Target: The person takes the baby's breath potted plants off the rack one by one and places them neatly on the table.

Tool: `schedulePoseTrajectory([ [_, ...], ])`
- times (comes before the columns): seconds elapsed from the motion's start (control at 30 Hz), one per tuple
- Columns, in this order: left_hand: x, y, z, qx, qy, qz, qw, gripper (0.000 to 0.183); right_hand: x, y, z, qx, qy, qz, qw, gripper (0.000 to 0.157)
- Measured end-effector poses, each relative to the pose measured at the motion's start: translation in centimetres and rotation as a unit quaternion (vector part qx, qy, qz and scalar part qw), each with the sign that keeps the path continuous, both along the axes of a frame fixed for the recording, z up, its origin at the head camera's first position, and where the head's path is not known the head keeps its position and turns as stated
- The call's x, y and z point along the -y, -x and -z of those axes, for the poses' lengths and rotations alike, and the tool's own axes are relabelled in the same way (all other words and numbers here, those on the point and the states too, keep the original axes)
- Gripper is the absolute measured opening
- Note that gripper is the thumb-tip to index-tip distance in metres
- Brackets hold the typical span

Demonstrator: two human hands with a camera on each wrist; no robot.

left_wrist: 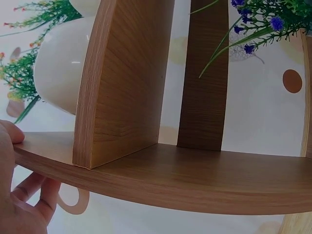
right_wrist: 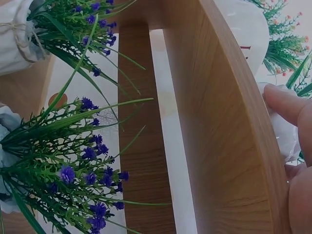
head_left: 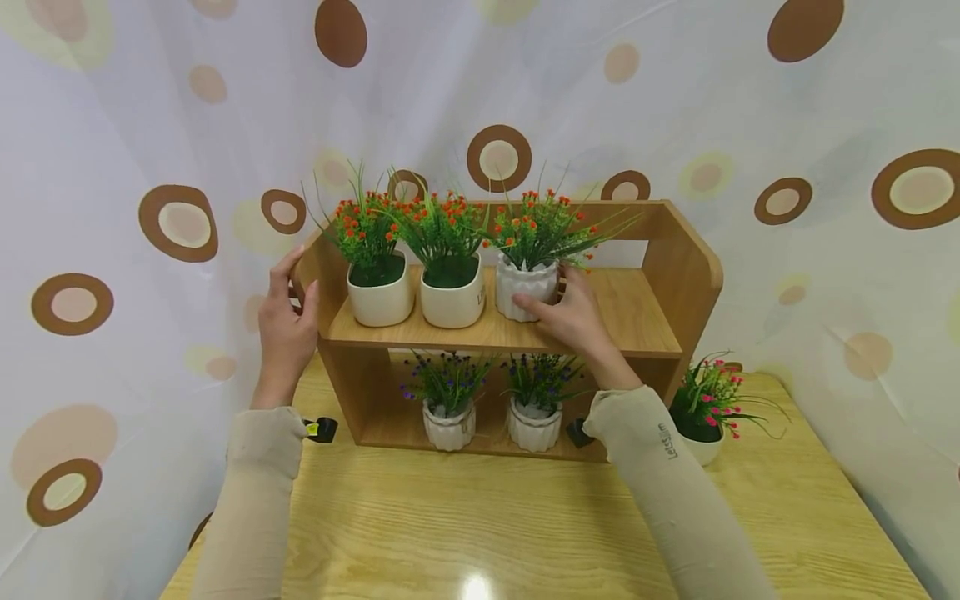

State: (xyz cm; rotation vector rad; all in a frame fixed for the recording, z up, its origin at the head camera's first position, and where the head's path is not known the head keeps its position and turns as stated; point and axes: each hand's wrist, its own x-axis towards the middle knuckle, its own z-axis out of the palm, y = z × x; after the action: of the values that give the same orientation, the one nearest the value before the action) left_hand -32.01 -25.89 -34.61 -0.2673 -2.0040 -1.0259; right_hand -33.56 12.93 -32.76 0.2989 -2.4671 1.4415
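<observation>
A two-tier wooden shelf (head_left: 615, 308) stands on the table, with three potted plants with orange flowers on its upper board. My left hand (head_left: 288, 333) grips the shelf's left side panel (left_wrist: 44, 146), thumb on one face and fingers on the other. At the right end of the row, my right hand (head_left: 573, 317) holds a white ribbed flowerpot (head_left: 517, 287), thumb across its front and fingers round its right side. Left of that pot are two smooth cream flowerpots, a middle one (head_left: 452, 300) and a left one (head_left: 380, 298).
On the lower tier sit two white pots with purple flowers, a left one (head_left: 450, 429) and a right one (head_left: 534, 429). A pot with pink flowers (head_left: 705, 446) stands on the table (head_left: 480, 517) right of the shelf. Behind hangs a patterned curtain (head_left: 420, 75).
</observation>
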Motion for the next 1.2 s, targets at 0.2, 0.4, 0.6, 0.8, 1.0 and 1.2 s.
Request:
schedulePoseTrajectory([
  [0.2, 0.0, 0.1, 0.0, -0.002, -0.001, 0.000, 1.0000, 0.050, 0.0, -0.1, 0.1, -0.005, -0.002, 0.010, 1.000, 0.082],
  [0.4, -0.1, -0.1, 0.0, 0.005, -0.003, 0.000, 1.0000, 0.050, -0.1, -0.3, 0.2, -0.010, -0.014, 0.030, 0.999, 0.080],
  [0.6, 0.0, -0.1, 0.0, 0.006, -0.004, 0.001, 1.0000, 0.050, -0.1, -0.6, 0.1, -0.014, -0.013, 0.041, 0.999, 0.081],
  [0.8, 0.0, -0.3, 0.0, 0.012, -0.009, 0.000, 0.9999, 0.051, -0.3, -0.9, 0.4, -0.034, -0.006, 0.043, 0.998, 0.076],
  [1.0, 0.0, -0.3, 0.1, 0.017, -0.011, 0.003, 0.9998, 0.051, -0.4, -1.2, 0.4, -0.052, 0.027, 0.039, 0.997, 0.076],
  [1.2, -0.2, -0.1, 0.0, 0.009, -0.007, 0.004, 0.9999, 0.050, -0.8, -1.7, 0.3, -0.062, 0.070, 0.021, 0.995, 0.075],
])
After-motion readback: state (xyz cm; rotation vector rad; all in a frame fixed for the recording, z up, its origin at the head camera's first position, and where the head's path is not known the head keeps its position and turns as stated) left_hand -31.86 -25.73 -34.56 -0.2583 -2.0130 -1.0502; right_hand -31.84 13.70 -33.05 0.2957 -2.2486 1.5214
